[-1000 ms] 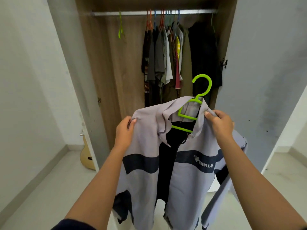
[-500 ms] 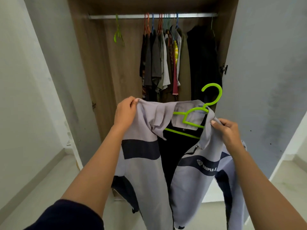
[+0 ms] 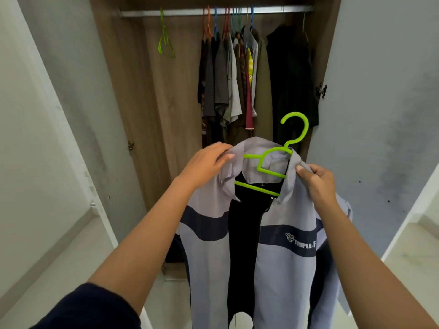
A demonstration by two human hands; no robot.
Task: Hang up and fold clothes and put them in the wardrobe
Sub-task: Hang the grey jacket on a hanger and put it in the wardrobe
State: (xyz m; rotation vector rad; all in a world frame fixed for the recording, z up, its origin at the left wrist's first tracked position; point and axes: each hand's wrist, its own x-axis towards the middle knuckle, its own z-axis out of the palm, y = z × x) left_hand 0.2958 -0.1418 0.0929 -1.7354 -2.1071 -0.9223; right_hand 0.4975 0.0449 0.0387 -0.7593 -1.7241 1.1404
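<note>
A grey jacket [image 3: 280,262] with a dark blue chest band and black lining hangs open on a lime green hanger [image 3: 273,160], held up in front of the open wardrobe [image 3: 152,96]. My left hand [image 3: 205,162] grips the jacket's left shoulder by the collar. My right hand [image 3: 317,180] pinches the collar edge on the right. The hanger's hook [image 3: 297,127] sticks up free, well below the metal rail [image 3: 185,13].
Several shirts [image 3: 228,74] and a dark coat [image 3: 289,74] hang on coloured hangers at the rail's middle and right. An empty green hanger [image 3: 165,41] hangs at the left. Open wardrobe doors [image 3: 384,103] flank both sides.
My left hand has slid rightward along the shoulder toward the collar. The jacket now sits more squarely on the hanger, and the view has moved nearer the wardrobe.
</note>
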